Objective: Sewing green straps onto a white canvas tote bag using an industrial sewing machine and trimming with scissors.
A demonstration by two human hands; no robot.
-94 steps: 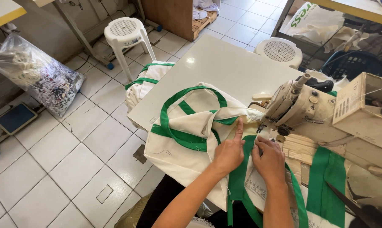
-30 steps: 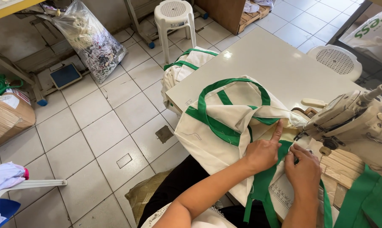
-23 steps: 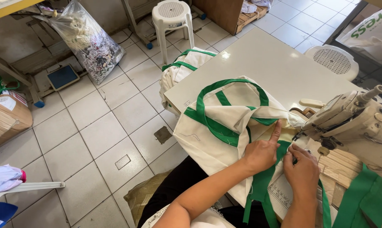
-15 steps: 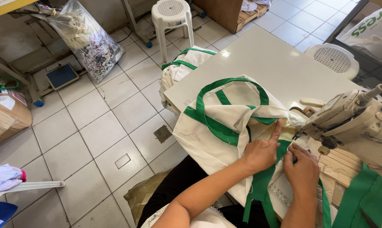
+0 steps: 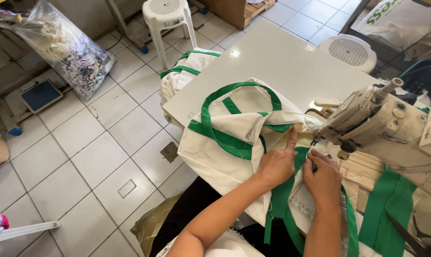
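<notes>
A cream cloth bag (image 5: 227,126) with green handles and green trim lies bunched on the white sewing table (image 5: 277,57). My left hand (image 5: 278,162) presses flat on the bag's edge, its index finger stretched toward the needle of the beige sewing machine (image 5: 375,116). My right hand (image 5: 322,176) pinches the green strap (image 5: 284,195) and the cloth just in front of the machine's foot. The needle point itself is hidden behind the machine head.
A stack of finished cream and green bags (image 5: 187,71) sits at the table's far-left edge. Two white plastic stools (image 5: 165,14) (image 5: 351,47) stand beyond the table. A clear sack of scraps (image 5: 70,52) and a blue scale (image 5: 39,95) lie on the tiled floor. Green cloth (image 5: 391,209) hangs at right.
Since three seconds ago the view has swung left and the bag has shifted a little. Over the last second both hands stay in place on the cloth at the machine.
</notes>
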